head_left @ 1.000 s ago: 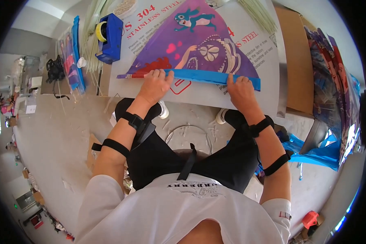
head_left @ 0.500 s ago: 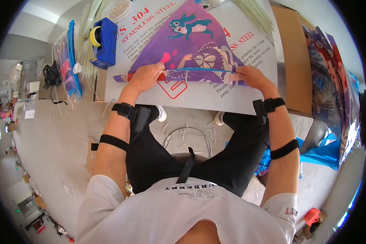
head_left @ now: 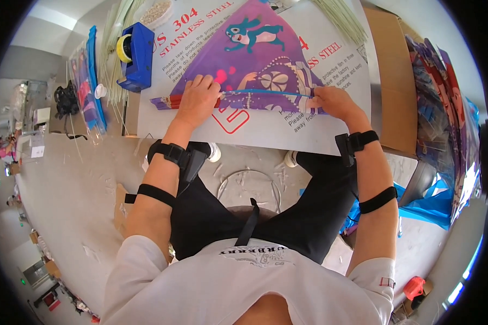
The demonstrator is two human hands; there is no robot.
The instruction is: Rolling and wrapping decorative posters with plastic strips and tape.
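Observation:
A purple triangular kite [head_left: 282,70] printed with a blue cartoon animal and a figure in a dress lies on the white printed sheet. Its near edge is folded over into a strip with a light-blue line along it. At the left part of this strip, my left hand [head_left: 199,100] presses down with bent, closed fingers on the fabric; its fingertips are partly hidden. My right hand [head_left: 333,102] pinches the strip's right end between thumb and fingers. A red part of the strip [head_left: 174,101] shows just left of my left hand.
A blue tape dispenser [head_left: 139,59] with yellow tape stands at the left. Bundles of thin pale rods [head_left: 339,19] and a dish of small pale pieces [head_left: 156,14] lie farther back. A cardboard box [head_left: 393,81] and several wrapped printed kites [head_left: 442,103] are at the right.
My left hand has rolled over the strip, from a thumb-side pinch to bent fingers pressing on top. My right hand has hardly moved, and the kite lies in nearly the same place.

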